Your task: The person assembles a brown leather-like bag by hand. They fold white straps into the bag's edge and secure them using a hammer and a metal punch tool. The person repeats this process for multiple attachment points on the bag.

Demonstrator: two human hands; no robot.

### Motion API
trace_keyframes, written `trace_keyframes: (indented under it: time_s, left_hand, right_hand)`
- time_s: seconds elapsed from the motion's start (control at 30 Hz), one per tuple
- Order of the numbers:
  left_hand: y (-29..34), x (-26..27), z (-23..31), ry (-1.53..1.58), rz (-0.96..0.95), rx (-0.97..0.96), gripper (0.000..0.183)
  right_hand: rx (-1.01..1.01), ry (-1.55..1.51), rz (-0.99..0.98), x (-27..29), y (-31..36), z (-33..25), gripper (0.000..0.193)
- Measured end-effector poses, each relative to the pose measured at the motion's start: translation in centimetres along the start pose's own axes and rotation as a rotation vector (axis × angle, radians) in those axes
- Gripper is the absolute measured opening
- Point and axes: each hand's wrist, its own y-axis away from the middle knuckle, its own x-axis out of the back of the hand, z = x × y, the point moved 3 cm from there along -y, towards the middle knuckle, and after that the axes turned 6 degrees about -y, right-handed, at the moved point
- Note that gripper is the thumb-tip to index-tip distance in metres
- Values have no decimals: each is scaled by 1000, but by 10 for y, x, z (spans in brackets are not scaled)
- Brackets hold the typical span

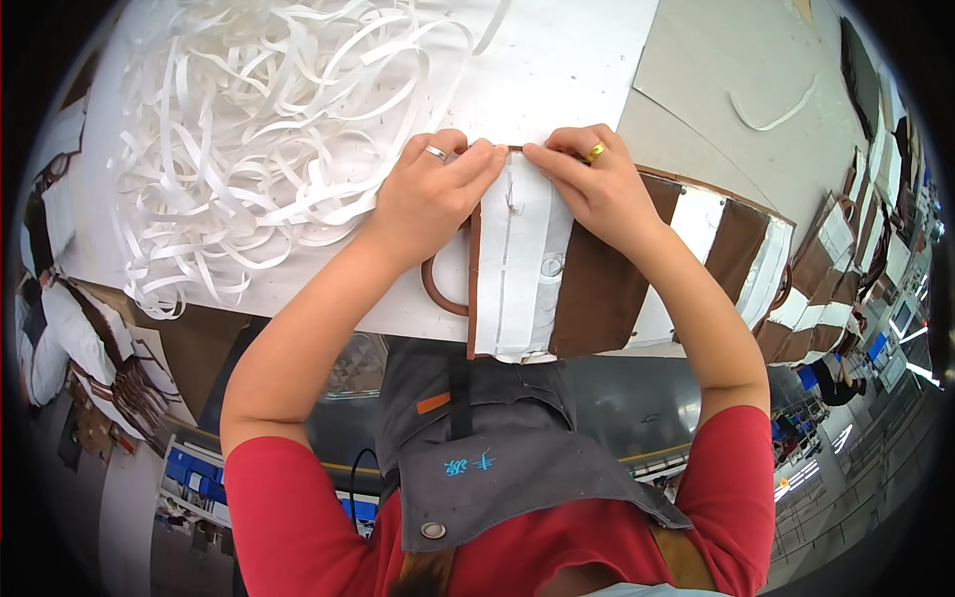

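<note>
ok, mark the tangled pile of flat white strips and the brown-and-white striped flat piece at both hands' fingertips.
Tangled pile of flat white strips (261, 134): head view, middle of the tangle.
Brown-and-white striped flat piece (603, 289): head view, on its wide brown stripe.

Strip pile (269, 149) blocks L hand (430, 194) on L; room fwd o/ tabletop (567, 60).

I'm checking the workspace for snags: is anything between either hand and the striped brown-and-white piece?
Nothing visible is. The left hand and right hand are both at the far edge of the striped piece. The heap of white strips lies to the left, beside the left hand rather than between.
</note>
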Motion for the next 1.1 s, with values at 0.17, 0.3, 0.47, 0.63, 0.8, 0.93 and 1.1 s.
trace_keyframes:
  time_s: [0.17,0.3,0.47,0.63,0.8,0.93,1.1]
  left_hand:
    - [-4,10,2,-166,-78,-18,41]
    - [-8,17,7,-231,-80,-54,37]
    - [-8,26,15,-218,-136,-23,33]
    - [-6,22,36,-63,-77,16,31]
    - [-8,6,41,6,-100,17,36]
    - [-7,4,40,14,-85,9,37]
    - [-11,4,40,-1,-72,-15,35]
  right_hand:
    - [52,177,25,-3,0,-3,44]
    - [64,207,46,-1,-2,-9,32]
    - [2,137,76,-3,4,-8,23]
    - [-168,-110,266,12,17,-5,20]
    - [-97,-125,161,13,13,-2,27]
    - [-96,-110,17,19,5,1,30]
    - [67,232,-111,18,3,-4,34]
